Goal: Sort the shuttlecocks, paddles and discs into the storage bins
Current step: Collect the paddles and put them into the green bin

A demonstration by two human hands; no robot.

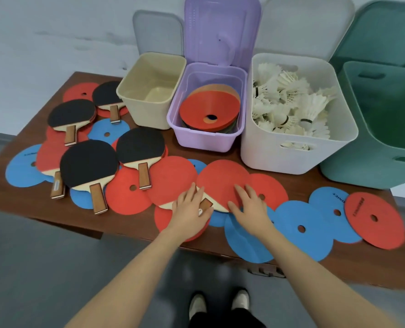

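Both hands at table's (135, 233) near edge, middle. L hand (190, 210) lay on a red-faced paddle's (170, 183) wooden handle, fingers mostly straight; can't tell if gripping. R hand (250, 209) flat, fingers spread, pressing 2nd red paddle (220, 178). Flat thin discs (301, 229), red/blue w/ center holes, overlapped along near edge, some overhanging. Black rubber paddles (87, 165) at left side. Far edge: beige bin (149, 91); purple bin (206, 138) w/ stacked discs; white bin (291, 157) w/ feathery shuttlecocks (289, 100); green bin (372, 150).
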